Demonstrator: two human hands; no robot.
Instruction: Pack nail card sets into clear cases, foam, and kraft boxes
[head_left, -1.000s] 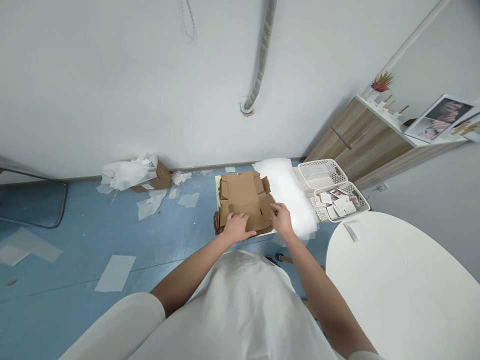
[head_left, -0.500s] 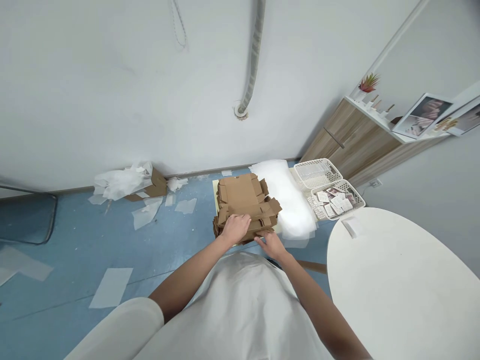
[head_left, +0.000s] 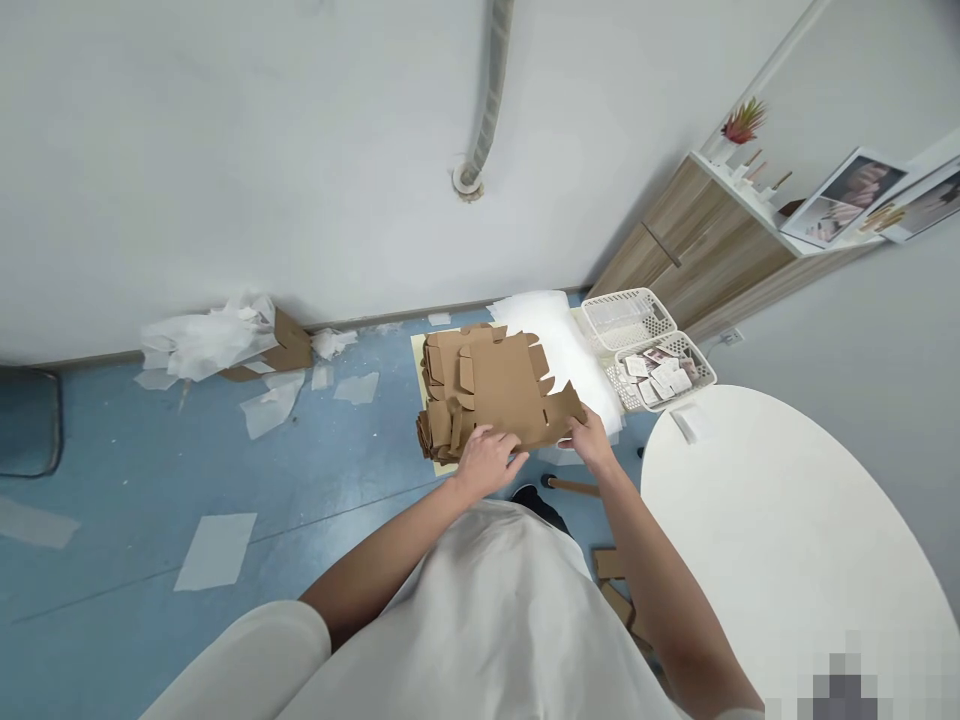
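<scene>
A flat, unfolded cardboard box [head_left: 508, 385] with side flaps is raised and shifted right over a stack of similar flat cardboard boxes [head_left: 436, 418]. My right hand [head_left: 589, 438] pinches its near right corner flap. At its near edge is my left hand [head_left: 487, 462], fingers curled along the edge and thumb toward the right. The undersides of the held box and the fingertips beneath it are hidden. The stack rests on a pale yellow surface [head_left: 417, 350], partly covered by the boxes.
White foam sheets [head_left: 581, 365] lie right of the stack, beside one basket of clear items [head_left: 630, 292] and another of small packets [head_left: 709, 375]. A round white table [head_left: 780, 520] stands at right. Crumpled wrapping [head_left: 202, 340] and loose sheets [head_left: 216, 552] litter the blue floor.
One flat box has come up off the stack and moved right, now tilted in my hands. My right hand has moved right and up. The view has shifted slightly.
</scene>
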